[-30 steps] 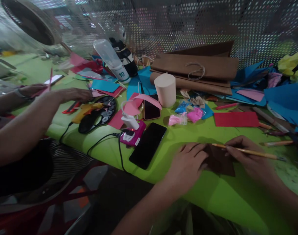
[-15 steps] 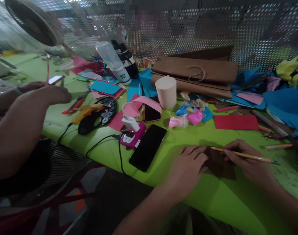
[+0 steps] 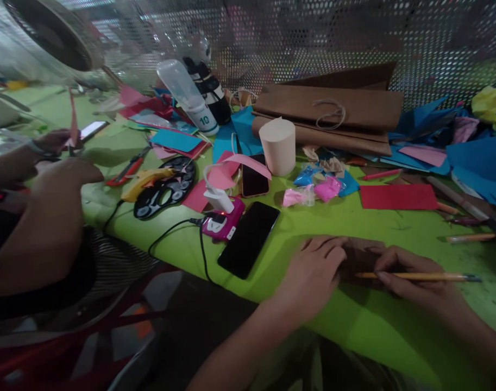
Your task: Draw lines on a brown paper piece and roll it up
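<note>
My left hand [image 3: 311, 271] lies flat with fingers stretched out on a dark brown piece of paper [image 3: 359, 258] on the green table [image 3: 365, 326]. Beside it, my right hand [image 3: 414, 277] is closed on a thin yellow pencil [image 3: 419, 276], whose tip rests on the brown paper. The pencil lies nearly level, pointing left. Part of the paper is hidden under both hands.
A black phone [image 3: 249, 239], a pink device [image 3: 223, 225] with a cable, a second phone [image 3: 255, 181], a cream paper roll [image 3: 277, 146], a red sheet [image 3: 398, 196], brown paper bags [image 3: 333, 117] and blue paper scraps fill the table. Another person's arms [image 3: 48, 217] work at the left by a paint palette [image 3: 166, 190].
My right hand has lowered the pencil to a nearly level angle on the brown paper. The other person's hand has drawn back to the left. My left hand stays put.
</note>
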A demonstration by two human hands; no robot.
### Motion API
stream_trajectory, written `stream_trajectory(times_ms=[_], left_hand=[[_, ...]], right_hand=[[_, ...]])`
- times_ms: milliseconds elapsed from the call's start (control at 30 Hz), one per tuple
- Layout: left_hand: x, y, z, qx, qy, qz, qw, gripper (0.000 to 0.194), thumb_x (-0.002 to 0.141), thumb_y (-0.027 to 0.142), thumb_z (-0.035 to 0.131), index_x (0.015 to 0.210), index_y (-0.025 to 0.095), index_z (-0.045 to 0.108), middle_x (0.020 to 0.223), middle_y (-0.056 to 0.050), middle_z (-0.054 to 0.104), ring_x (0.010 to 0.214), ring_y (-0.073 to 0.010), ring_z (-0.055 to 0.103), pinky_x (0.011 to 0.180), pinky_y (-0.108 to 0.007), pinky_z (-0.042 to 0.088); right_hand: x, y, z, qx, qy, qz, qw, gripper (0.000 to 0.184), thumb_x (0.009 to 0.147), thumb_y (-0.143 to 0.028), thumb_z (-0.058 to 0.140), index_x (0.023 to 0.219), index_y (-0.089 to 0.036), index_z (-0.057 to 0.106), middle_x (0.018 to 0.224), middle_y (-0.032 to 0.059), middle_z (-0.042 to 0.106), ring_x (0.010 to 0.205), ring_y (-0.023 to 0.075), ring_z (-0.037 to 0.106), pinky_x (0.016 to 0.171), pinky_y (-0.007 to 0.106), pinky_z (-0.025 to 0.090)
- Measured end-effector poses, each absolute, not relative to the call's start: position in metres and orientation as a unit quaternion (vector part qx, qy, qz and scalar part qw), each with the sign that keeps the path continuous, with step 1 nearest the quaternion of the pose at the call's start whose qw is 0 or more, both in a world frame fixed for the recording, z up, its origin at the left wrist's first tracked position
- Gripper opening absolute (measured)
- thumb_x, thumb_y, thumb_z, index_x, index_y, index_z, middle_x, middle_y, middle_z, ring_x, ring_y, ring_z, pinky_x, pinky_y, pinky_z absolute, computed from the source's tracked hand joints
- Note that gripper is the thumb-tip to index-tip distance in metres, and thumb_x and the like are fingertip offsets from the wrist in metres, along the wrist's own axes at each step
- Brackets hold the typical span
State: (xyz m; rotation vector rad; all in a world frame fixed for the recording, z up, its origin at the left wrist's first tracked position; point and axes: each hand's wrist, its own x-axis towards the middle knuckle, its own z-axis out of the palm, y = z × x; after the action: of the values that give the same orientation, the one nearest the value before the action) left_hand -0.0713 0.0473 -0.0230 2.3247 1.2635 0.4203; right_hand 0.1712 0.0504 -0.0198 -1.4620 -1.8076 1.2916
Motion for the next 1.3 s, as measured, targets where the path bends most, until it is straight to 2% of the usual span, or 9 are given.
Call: stream_trajectory(times_ms=[267,433,567,767,1067,1300], left_hand=[[-0.072,0.048,-0.020,0.843,0.460,0.147,0.237,0.015,0.101,0.017,0.055,0.114,0.020,0.060,0.151,-0.005,0.059,0.140,-0.0259,0.050,0.110,-0.049,0.046],[-0.072,0.046,-0.022,0.845,0.459,0.155,0.225,0.015,0.102,0.021,0.056,0.116,0.020,0.061,0.149,-0.007,0.061,0.140,-0.0250,0.052,0.113,-0.048,0.045],[-0.077,0.042,-0.026,0.853,0.448,0.167,0.209,0.021,0.103,0.020,0.054,0.122,0.020,0.062,0.151,-0.006,0.059,0.141,-0.0242,0.051,0.117,-0.045,0.043],[-0.084,0.042,-0.031,0.858,0.434,0.164,0.220,0.038,0.098,0.010,0.056,0.133,0.023,0.060,0.153,-0.001,0.058,0.144,-0.0213,0.048,0.121,-0.044,0.039],[-0.085,0.044,-0.030,0.854,0.434,0.165,0.233,0.036,0.097,0.011,0.059,0.130,0.024,0.062,0.153,0.001,0.058,0.143,-0.0205,0.049,0.118,-0.043,0.042],[-0.085,0.045,-0.031,0.856,0.430,0.178,0.224,0.025,0.103,0.020,0.054,0.126,0.021,0.065,0.150,-0.001,0.061,0.141,-0.0222,0.051,0.116,-0.045,0.043]], right_hand=[[0.173,0.046,-0.018,-0.518,-0.649,0.511,0.221,0.032,0.093,-0.051,0.065,0.076,-0.024,0.065,0.067,-0.0002,0.059,0.061,0.0156,0.049,0.055,0.028,0.036],[0.169,0.053,-0.021,-0.562,-0.589,0.498,0.299,0.030,0.090,-0.056,0.069,0.086,-0.026,0.069,0.074,0.0019,0.067,0.065,0.0182,0.059,0.056,0.030,0.045],[0.164,0.066,-0.027,-0.586,-0.581,0.444,0.350,0.035,0.085,-0.061,0.073,0.090,-0.026,0.068,0.075,0.0035,0.070,0.070,0.0208,0.067,0.060,0.032,0.053],[0.166,0.072,-0.034,-0.583,-0.610,0.422,0.330,0.034,0.089,-0.059,0.069,0.093,-0.025,0.067,0.078,0.0034,0.071,0.073,0.0210,0.067,0.064,0.033,0.053],[0.166,0.072,-0.034,-0.583,-0.627,0.414,0.308,0.031,0.093,-0.055,0.067,0.091,-0.024,0.067,0.079,0.0030,0.069,0.073,0.0196,0.064,0.063,0.031,0.050],[0.167,0.069,-0.027,-0.567,-0.648,0.419,0.287,0.030,0.092,-0.052,0.068,0.084,-0.024,0.067,0.073,0.0021,0.068,0.067,0.0183,0.062,0.058,0.029,0.048]])
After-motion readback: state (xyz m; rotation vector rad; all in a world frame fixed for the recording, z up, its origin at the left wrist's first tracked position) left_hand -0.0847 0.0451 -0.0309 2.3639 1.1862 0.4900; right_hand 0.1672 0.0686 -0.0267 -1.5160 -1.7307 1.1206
